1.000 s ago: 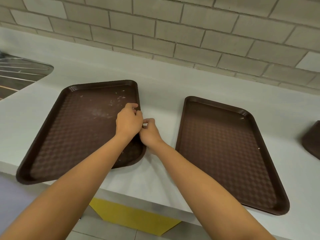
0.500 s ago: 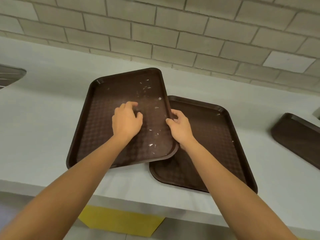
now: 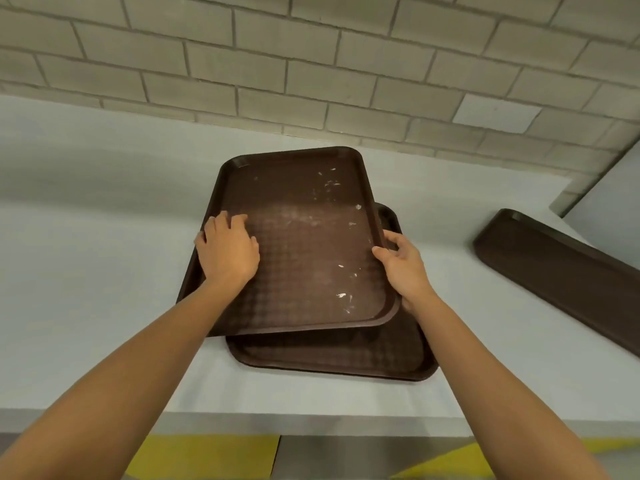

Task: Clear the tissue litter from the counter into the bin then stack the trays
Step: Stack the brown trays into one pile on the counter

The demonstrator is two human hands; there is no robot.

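Brown plastic spans the gap between the hands: the left hand (image 3: 227, 252) holds the top tray (image 3: 301, 237) by its left rim, thumb outside the edge, bent fingers on its floor. The right hand (image 3: 403, 265) pinches the opposite rim. White specks (image 3: 341, 295) lie just left of the right hand. Under both hands the lower tray (image 3: 346, 358) sits skewed on the pale counter (image 3: 86, 254). Well right of the right hand lies a third tray (image 3: 554, 271).
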